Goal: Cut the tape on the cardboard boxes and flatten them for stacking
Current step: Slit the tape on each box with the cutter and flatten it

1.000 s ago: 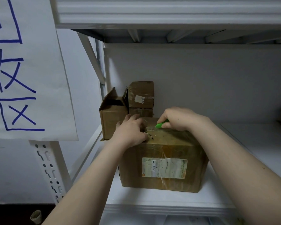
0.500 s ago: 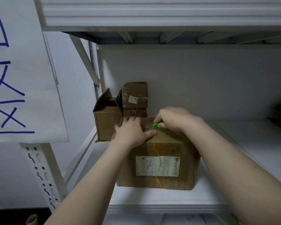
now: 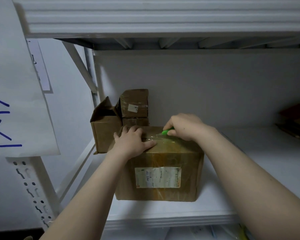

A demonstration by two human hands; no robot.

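Note:
A taped brown cardboard box [image 3: 163, 158] with a white label on its front stands on the white shelf [image 3: 249, 170]. My left hand [image 3: 132, 141] presses flat on the left part of the box top, fingers spread. My right hand [image 3: 184, 126] grips a green cutter [image 3: 165, 131], whose tip touches the clear tape [image 3: 156, 138] along the top seam, just right of my left fingers.
Behind the box on the left stands an open small carton [image 3: 105, 129], and beside it two small closed cartons [image 3: 134, 103] are stacked. Flat cardboard [image 3: 296, 120] lies at the shelf's far right. A paper sign [image 3: 16, 101] hangs at left, on a white upright post [image 3: 33, 184].
The cutter tip has moved slightly to the right along the top seam. My left hand stays pressed on the box top.

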